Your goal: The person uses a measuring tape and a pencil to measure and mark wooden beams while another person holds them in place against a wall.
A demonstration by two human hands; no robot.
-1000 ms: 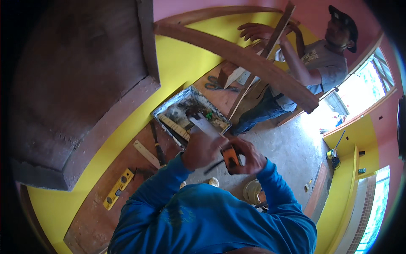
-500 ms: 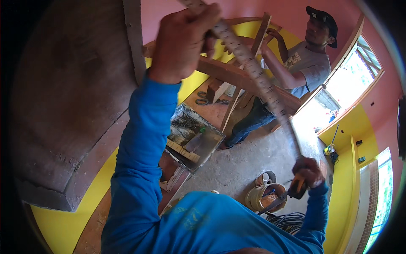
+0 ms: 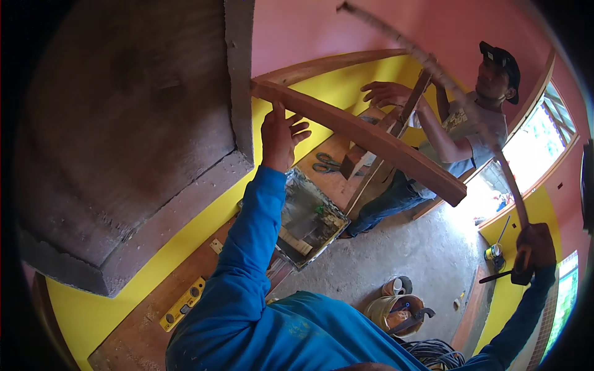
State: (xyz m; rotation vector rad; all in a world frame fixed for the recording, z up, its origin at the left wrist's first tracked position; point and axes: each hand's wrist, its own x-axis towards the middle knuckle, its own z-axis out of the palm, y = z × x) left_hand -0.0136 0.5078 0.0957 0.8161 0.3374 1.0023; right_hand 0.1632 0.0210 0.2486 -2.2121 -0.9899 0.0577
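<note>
My left hand (image 3: 279, 137) is raised under the left end of a reddish-brown wooden beam (image 3: 365, 133), its fingers apart and a fingertip at the beam's lower edge. Out to the far right, my right hand (image 3: 539, 242) grips an orange and black tape measure (image 3: 523, 261). The tape's blade (image 3: 455, 93) is pulled out long, slanting up and left above the beam; its free end hangs in the air near the pink wall, slightly blurred. A thin dark piece sticks out beside the case, too unclear to name.
A co-worker (image 3: 461, 127) in a grey shirt stands behind the beam, by an upright wooden piece (image 3: 416, 96). Below are a grimy tray (image 3: 337, 238), a bucket of tools (image 3: 377, 307), coiled cable (image 3: 433, 352), a yellow spirit level (image 3: 182, 304) and scissors (image 3: 326, 163). A large dark panel (image 3: 136, 123) fills the left.
My left hand has let go of the tape blade and come down to the beam. My right hand has moved right and up with the tape measure, and the blade's end now hangs free.
</note>
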